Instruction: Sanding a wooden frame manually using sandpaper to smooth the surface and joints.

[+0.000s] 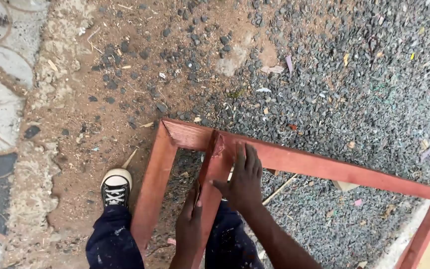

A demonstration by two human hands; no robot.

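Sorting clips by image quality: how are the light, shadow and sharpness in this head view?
Head view: soft, even daylight with no glare; only faint shadows under the red wooden frame. Gravel is sharp, while the right hand and left hand look slightly soft; edges show mild wide-angle bend.

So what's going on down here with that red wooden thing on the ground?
A person stands over a reddish wooden frame that lies on gravel and dirt. Their right hand presses flat on an upright crosspiece where it meets the frame's top rail, fingers spread. The left hand rests against the lower part of that same crosspiece. A dark trouser leg and a black-and-white sneaker show to the left of the frame.
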